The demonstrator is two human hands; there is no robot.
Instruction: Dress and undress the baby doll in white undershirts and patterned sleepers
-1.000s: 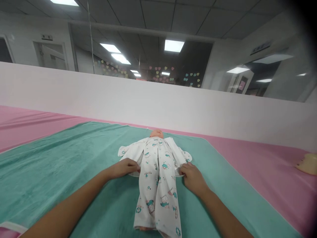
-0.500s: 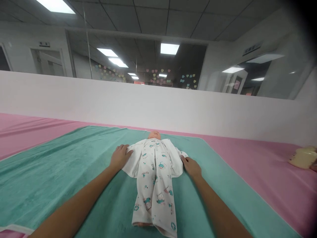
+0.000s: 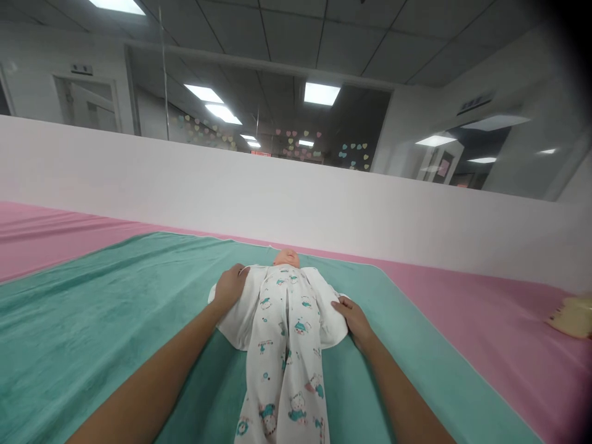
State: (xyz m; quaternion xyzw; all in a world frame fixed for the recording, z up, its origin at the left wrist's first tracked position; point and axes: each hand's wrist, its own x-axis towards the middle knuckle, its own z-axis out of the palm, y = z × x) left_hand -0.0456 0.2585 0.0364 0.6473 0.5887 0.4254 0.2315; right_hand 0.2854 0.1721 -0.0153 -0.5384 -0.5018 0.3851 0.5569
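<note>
A baby doll lies on its back on a green towel (image 3: pixel 139 320), its head (image 3: pixel 287 257) at the far end. White baby clothes (image 3: pixel 289 333) printed with small teal and pink figures cover its body and legs. Plain white cloth flares out on both sides of the chest. At the left side of this cloth, my left hand (image 3: pixel 232 286) is closed over the sleeve; its fingertips are partly hidden. My right hand (image 3: pixel 354 317) pinches the edge of the right-hand flap with thumb and fingers. The lower ends of the legs lie beyond the picture's bottom edge.
Pink cloth (image 3: pixel 481 314) shows around the towel. A low white wall (image 3: pixel 277 197) rises behind, with a reflecting glass panel (image 3: pixel 287 123) above. A pale yellow object (image 3: pixel 571 317) sits at the far right, cut off by the picture edge.
My left hand has moved slightly right, further onto the sleeve. My right hand has shifted a little and now grips the flap's edge. The view has shifted slightly.
</note>
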